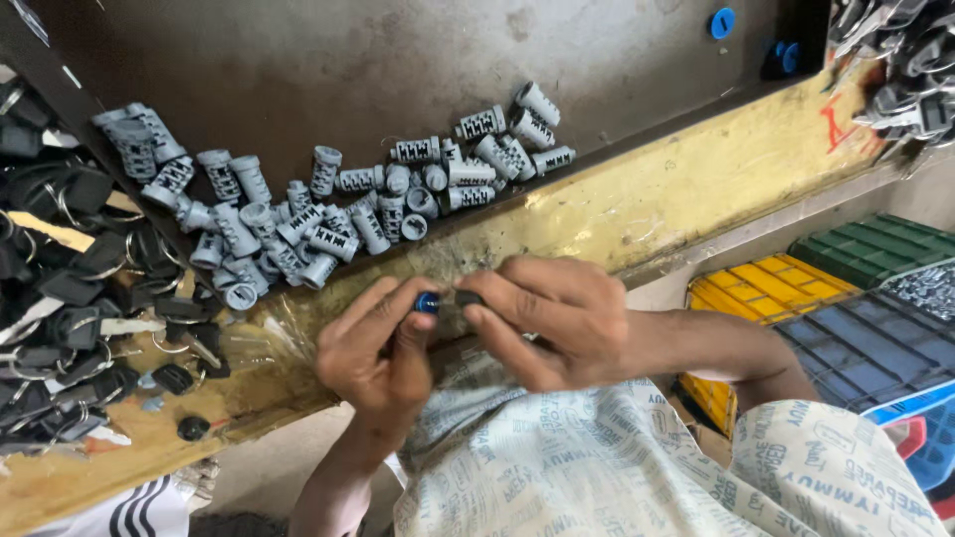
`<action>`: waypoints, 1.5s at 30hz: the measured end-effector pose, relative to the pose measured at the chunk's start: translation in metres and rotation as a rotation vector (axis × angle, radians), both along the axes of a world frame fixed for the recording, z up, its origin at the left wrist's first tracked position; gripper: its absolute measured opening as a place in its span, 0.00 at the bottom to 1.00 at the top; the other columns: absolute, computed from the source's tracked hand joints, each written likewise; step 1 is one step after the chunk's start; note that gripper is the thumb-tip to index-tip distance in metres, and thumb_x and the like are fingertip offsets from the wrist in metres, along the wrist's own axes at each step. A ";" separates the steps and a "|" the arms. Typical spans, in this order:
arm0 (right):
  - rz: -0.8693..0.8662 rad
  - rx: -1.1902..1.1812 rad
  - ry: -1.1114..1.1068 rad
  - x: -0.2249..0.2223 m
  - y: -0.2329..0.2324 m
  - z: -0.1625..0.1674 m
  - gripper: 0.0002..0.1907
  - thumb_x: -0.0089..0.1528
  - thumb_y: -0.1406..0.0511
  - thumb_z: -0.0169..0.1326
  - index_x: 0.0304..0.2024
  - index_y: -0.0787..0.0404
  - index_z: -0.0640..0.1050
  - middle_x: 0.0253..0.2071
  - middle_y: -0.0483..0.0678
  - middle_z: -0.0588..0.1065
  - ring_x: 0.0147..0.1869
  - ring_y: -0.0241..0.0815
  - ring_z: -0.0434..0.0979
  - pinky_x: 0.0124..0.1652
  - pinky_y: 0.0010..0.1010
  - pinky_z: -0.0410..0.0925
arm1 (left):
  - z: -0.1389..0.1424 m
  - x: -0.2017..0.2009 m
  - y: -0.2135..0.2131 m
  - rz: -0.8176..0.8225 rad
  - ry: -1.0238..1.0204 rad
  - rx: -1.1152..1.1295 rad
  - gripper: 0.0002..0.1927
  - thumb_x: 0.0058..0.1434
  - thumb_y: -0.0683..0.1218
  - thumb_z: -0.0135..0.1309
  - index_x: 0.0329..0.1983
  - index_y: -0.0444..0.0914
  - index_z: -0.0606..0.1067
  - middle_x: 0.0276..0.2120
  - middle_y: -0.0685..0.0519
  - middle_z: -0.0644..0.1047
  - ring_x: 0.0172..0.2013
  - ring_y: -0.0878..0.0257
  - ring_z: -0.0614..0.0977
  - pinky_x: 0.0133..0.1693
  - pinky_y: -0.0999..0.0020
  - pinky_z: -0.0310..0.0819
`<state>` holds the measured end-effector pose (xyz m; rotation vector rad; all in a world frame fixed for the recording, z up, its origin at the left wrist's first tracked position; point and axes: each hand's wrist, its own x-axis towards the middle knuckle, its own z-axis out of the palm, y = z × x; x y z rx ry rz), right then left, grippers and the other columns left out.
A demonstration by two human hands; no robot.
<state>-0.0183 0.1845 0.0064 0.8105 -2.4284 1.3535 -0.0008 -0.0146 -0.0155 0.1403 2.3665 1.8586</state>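
Observation:
My left hand [376,350] pinches a small cylinder with a blue end [427,302] between thumb and fingers. My right hand [552,318] holds a small black key head [468,296] right against that blue end. Both hands meet in front of the worn yellow bench edge [676,194]. Just beyond them, several grey ribbed lock cylinders [348,204] lie in a loose pile on the dark bench top.
A heap of black-headed keys on rings [70,298] covers the left of the bench. Yellow [761,288], green [875,244] and blue [865,343] plastic bins stand at the right. More dark metal parts [910,70] sit top right. Blue caps [723,22] lie at the back.

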 end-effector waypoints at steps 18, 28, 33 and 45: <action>0.032 0.065 -0.244 -0.002 0.013 -0.010 0.11 0.63 0.74 0.58 0.46 0.78 0.79 0.28 0.51 0.75 0.24 0.37 0.71 0.19 0.30 0.61 | -0.009 -0.016 0.015 -0.191 0.008 0.024 0.10 0.66 0.33 0.50 0.48 0.28 0.78 0.34 0.46 0.80 0.26 0.61 0.82 0.25 0.73 0.73; -0.396 0.750 0.015 -0.103 0.081 0.008 0.02 0.68 0.77 0.57 0.42 0.69 0.80 0.37 0.54 0.76 0.39 0.55 0.78 0.42 0.41 0.70 | -0.006 -0.010 0.033 -0.235 0.320 -0.332 0.16 0.65 0.38 0.61 0.55 0.29 0.76 0.50 0.38 0.76 0.35 0.57 0.85 0.33 0.69 0.82; -0.406 0.704 0.025 -0.112 0.071 0.008 0.05 0.67 0.77 0.59 0.46 0.69 0.80 0.39 0.56 0.75 0.42 0.58 0.78 0.45 0.43 0.70 | -0.004 -0.014 0.023 -0.168 0.206 -0.190 0.14 0.65 0.37 0.60 0.53 0.28 0.76 0.49 0.39 0.76 0.36 0.57 0.84 0.33 0.68 0.80; -0.274 0.479 -0.133 -0.087 0.054 0.021 0.04 0.65 0.80 0.58 0.41 0.72 0.77 0.35 0.53 0.77 0.32 0.39 0.76 0.29 0.27 0.68 | 0.002 -0.019 0.015 -0.084 -0.082 0.198 0.04 0.68 0.37 0.58 0.44 0.31 0.79 0.39 0.48 0.81 0.31 0.66 0.82 0.31 0.76 0.76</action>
